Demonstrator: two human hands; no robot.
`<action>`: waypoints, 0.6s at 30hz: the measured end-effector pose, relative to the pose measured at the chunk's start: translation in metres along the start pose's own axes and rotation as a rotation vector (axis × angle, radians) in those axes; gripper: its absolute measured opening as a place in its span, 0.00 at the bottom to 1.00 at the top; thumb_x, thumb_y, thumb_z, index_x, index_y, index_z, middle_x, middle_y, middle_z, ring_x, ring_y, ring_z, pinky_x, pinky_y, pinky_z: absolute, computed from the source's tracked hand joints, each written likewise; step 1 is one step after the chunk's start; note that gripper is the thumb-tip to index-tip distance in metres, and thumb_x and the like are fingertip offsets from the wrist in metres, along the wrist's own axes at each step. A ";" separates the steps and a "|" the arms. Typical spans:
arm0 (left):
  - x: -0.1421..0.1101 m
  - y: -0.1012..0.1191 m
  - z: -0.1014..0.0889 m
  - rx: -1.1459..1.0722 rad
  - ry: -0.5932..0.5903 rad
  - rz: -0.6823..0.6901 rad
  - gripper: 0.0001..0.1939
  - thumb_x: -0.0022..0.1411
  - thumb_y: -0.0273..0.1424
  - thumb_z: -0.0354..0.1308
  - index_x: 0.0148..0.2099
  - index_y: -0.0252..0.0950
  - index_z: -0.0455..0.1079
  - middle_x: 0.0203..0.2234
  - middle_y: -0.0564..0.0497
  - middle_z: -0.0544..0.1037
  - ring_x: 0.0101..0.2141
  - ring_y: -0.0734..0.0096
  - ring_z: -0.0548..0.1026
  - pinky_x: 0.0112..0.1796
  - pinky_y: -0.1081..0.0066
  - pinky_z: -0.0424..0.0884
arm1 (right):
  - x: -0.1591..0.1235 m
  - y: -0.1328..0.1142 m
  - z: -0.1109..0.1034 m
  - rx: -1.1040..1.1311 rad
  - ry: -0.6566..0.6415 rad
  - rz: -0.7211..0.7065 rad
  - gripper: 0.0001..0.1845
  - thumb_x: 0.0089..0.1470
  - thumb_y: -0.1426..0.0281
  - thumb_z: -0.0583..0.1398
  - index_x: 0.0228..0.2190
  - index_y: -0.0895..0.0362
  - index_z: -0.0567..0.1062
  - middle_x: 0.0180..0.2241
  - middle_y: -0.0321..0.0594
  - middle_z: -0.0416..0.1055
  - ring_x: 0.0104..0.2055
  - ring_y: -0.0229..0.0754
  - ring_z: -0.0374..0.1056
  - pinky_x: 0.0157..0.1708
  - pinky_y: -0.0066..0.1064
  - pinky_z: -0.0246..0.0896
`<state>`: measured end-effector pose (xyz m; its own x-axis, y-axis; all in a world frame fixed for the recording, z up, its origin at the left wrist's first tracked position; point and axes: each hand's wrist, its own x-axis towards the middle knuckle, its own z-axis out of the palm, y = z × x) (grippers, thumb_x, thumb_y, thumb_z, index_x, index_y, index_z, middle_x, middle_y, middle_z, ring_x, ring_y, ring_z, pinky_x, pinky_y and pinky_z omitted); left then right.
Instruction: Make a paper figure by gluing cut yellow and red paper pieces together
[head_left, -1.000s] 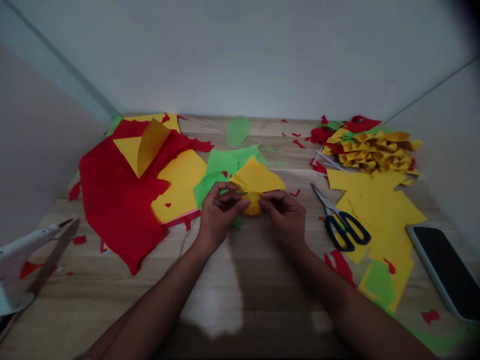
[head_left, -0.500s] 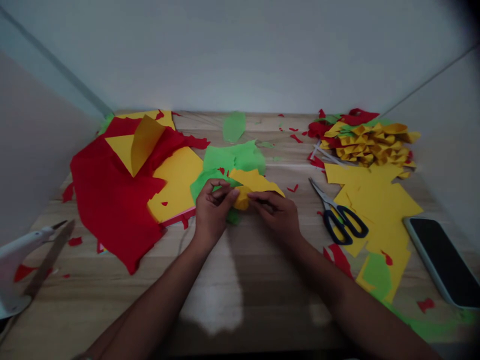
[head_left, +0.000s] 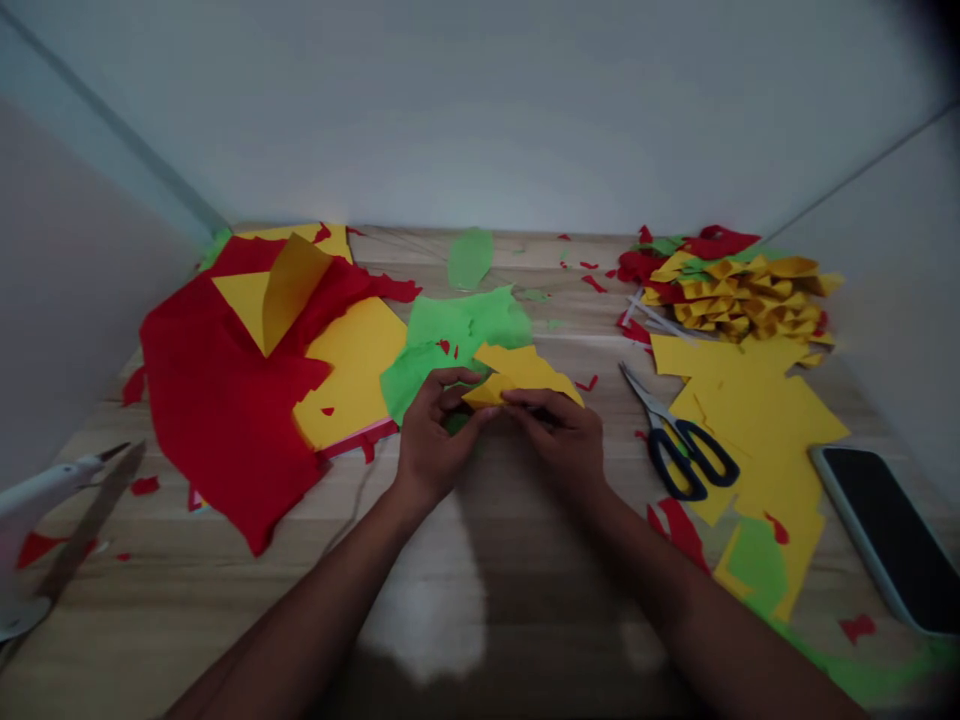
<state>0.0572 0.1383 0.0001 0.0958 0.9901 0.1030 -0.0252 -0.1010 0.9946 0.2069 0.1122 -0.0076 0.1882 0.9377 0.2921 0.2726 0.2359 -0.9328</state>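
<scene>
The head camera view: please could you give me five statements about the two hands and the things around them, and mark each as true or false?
1. The left hand and the right hand both hold a creased yellow sheet piece. True.
2. A large red sheet lies to the left of the left hand. True.
3. The dark-blue-handled metal scissors are in the right hand. False: the scissors lie on the right, apart from that hand.
4. A pale-cased, dark-screened phone lies beside the red sheet. False: the phone is near the right edge of the picture.
5. A white tool with a dark tip is at the left edge. True.
</scene>
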 end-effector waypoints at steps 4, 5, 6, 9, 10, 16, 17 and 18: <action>-0.001 -0.003 0.000 0.006 -0.027 0.022 0.17 0.54 0.31 0.66 0.45 0.39 0.66 0.40 0.49 0.79 0.39 0.67 0.80 0.40 0.70 0.75 | 0.000 0.001 -0.002 -0.018 0.007 0.024 0.08 0.54 0.71 0.64 0.33 0.47 0.83 0.33 0.33 0.82 0.37 0.40 0.78 0.38 0.30 0.74; -0.001 -0.004 0.000 0.013 -0.029 0.026 0.18 0.54 0.31 0.66 0.46 0.39 0.67 0.41 0.49 0.79 0.40 0.67 0.80 0.40 0.70 0.75 | 0.000 0.001 -0.003 -0.027 0.003 0.019 0.08 0.54 0.71 0.63 0.33 0.47 0.83 0.33 0.32 0.82 0.36 0.40 0.78 0.38 0.29 0.74; -0.002 -0.004 0.000 0.022 -0.028 0.028 0.18 0.53 0.32 0.67 0.46 0.39 0.67 0.41 0.48 0.79 0.40 0.67 0.79 0.41 0.69 0.75 | 0.000 0.001 -0.003 -0.038 0.001 0.012 0.09 0.54 0.72 0.63 0.33 0.47 0.83 0.33 0.32 0.82 0.36 0.39 0.78 0.37 0.29 0.73; -0.003 -0.005 0.001 0.038 -0.017 0.023 0.19 0.53 0.32 0.67 0.46 0.39 0.67 0.42 0.48 0.78 0.41 0.67 0.79 0.41 0.69 0.75 | 0.000 0.000 -0.001 -0.075 0.010 -0.018 0.09 0.54 0.72 0.62 0.33 0.47 0.82 0.32 0.32 0.82 0.34 0.39 0.78 0.36 0.29 0.73; -0.003 -0.004 0.001 0.034 -0.013 0.017 0.19 0.53 0.32 0.67 0.46 0.39 0.67 0.41 0.48 0.78 0.41 0.67 0.79 0.41 0.69 0.75 | -0.001 0.000 0.000 -0.085 0.013 -0.028 0.09 0.55 0.72 0.62 0.33 0.48 0.82 0.31 0.32 0.82 0.34 0.39 0.77 0.36 0.29 0.73; 0.002 -0.005 -0.001 -0.065 -0.036 -0.069 0.17 0.54 0.31 0.66 0.45 0.39 0.66 0.33 0.51 0.78 0.33 0.69 0.78 0.33 0.73 0.72 | 0.003 -0.004 -0.015 -0.303 -0.034 -0.149 0.10 0.58 0.68 0.61 0.40 0.47 0.80 0.35 0.37 0.77 0.36 0.43 0.73 0.38 0.34 0.70; 0.004 -0.006 -0.002 -0.077 -0.060 -0.079 0.16 0.55 0.31 0.65 0.44 0.39 0.66 0.32 0.52 0.78 0.31 0.70 0.77 0.31 0.74 0.71 | 0.006 -0.006 -0.022 -0.386 -0.018 -0.186 0.12 0.58 0.67 0.61 0.43 0.46 0.80 0.36 0.39 0.75 0.36 0.44 0.72 0.39 0.36 0.69; 0.006 -0.006 -0.004 -0.076 -0.087 -0.077 0.14 0.56 0.32 0.64 0.44 0.39 0.67 0.31 0.52 0.78 0.31 0.71 0.76 0.31 0.74 0.70 | 0.010 -0.008 -0.029 -0.456 0.039 -0.220 0.14 0.58 0.67 0.61 0.46 0.46 0.79 0.36 0.40 0.72 0.37 0.45 0.70 0.40 0.38 0.67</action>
<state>0.0535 0.1453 -0.0058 0.1862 0.9821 0.0303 -0.0895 -0.0137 0.9959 0.2344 0.1120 0.0085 0.1131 0.8659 0.4872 0.6922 0.2831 -0.6638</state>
